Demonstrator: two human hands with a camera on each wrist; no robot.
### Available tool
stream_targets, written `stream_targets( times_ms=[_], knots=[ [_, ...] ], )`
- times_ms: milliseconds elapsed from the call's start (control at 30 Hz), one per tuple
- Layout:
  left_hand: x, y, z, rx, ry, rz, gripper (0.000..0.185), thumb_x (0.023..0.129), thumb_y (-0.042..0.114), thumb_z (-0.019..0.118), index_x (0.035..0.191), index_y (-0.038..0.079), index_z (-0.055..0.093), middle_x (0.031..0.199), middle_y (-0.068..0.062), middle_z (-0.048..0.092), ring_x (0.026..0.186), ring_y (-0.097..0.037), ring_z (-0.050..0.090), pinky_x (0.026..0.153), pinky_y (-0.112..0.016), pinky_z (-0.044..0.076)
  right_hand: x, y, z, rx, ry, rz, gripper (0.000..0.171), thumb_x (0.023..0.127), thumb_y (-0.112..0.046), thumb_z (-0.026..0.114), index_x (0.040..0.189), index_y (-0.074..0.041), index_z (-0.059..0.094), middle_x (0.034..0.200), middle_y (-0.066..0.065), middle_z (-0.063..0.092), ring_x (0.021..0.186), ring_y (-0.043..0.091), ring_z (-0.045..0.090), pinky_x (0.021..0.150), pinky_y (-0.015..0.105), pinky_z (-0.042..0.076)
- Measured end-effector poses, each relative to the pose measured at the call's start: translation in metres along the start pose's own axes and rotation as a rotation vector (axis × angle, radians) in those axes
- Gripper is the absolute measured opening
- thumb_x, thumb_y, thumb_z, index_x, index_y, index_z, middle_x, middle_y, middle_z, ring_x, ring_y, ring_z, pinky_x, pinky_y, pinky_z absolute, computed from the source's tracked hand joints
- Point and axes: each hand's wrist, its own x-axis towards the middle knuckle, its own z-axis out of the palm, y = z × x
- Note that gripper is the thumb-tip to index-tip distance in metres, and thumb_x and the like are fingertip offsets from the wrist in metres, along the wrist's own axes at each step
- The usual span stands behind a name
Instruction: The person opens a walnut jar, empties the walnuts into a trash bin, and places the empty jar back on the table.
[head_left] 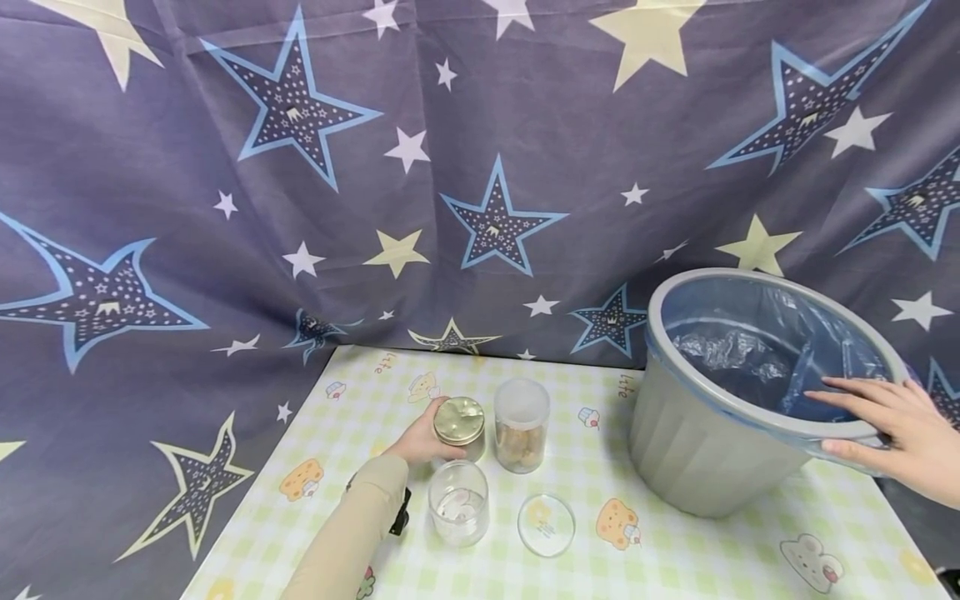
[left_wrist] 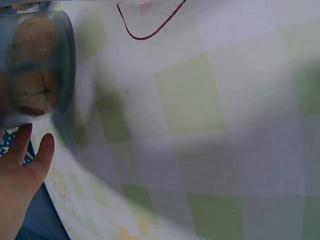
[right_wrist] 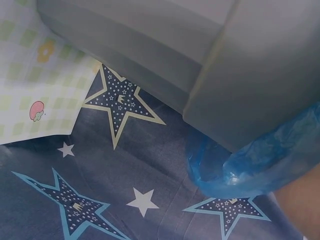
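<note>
My left hand (head_left: 427, 439) grips a small jar with a gold lid (head_left: 459, 420) standing on the checked tablecloth (head_left: 675, 558). In the left wrist view a clear jar of walnuts (left_wrist: 35, 70) is close above my left hand (left_wrist: 20, 175). My right hand (head_left: 888, 421) holds the near rim of a grey bin (head_left: 697, 450), fingers lying inside over the blue bag liner (head_left: 750, 358) and thumb outside. The right wrist view shows the bin's wall (right_wrist: 240, 75) and the liner's folded edge (right_wrist: 260, 160).
A frosted-lid jar of walnuts (head_left: 521, 425) stands right of the gold-lidded one. In front are an open clear jar (head_left: 459, 502) and a loose clear lid (head_left: 546, 525) lying flat. A star-patterned cloth (head_left: 480, 167) hangs behind and drapes past the table's edges.
</note>
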Motion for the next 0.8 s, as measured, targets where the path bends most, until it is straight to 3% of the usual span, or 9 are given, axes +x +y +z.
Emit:
stream_targets(
  times_ms=[367, 600, 800],
  knots=[
    [0.0016, 0.0015, 0.0026, 0.002, 0.026, -0.001, 0.093, 0.058, 0.008, 0.088, 0.136, 0.009, 0.037, 0.125, -0.012, 0.057, 0.118, -0.033, 0.052, 0.107, -0.053, 0.034, 0.0010, -0.0019, -0.0021, -0.003, -0.002, 0.005, 0.061, 0.079, -0.035, 0.072, 0.124, 0.000, 0.053, 0.126, 0.031, 0.044, 0.109, 0.048, 0.037, 0.107, 0.070, -0.003],
    [0.0011, -0.0019, 0.0044, -0.036, 0.035, 0.020, 0.093, 0.057, 0.007, 0.089, 0.135, 0.009, 0.039, 0.125, -0.010, 0.057, 0.118, -0.032, 0.053, 0.108, -0.053, 0.033, 0.0009, -0.0036, -0.0026, 0.010, -0.044, 0.040, 0.063, 0.080, -0.036, 0.072, 0.130, -0.002, 0.051, 0.128, 0.032, 0.042, 0.112, 0.054, 0.033, 0.106, 0.069, -0.015],
    [0.0007, -0.0028, 0.0059, -0.087, 0.059, -0.011, 0.097, 0.056, 0.006, 0.089, 0.138, 0.009, 0.037, 0.127, -0.011, 0.057, 0.120, -0.032, 0.051, 0.109, -0.054, 0.030, -0.0002, -0.0011, -0.0027, 0.011, -0.033, 0.037, 0.061, 0.080, -0.035, 0.072, 0.126, -0.001, 0.053, 0.128, 0.032, 0.042, 0.117, 0.058, 0.031, 0.107, 0.067, -0.016]
  ],
)
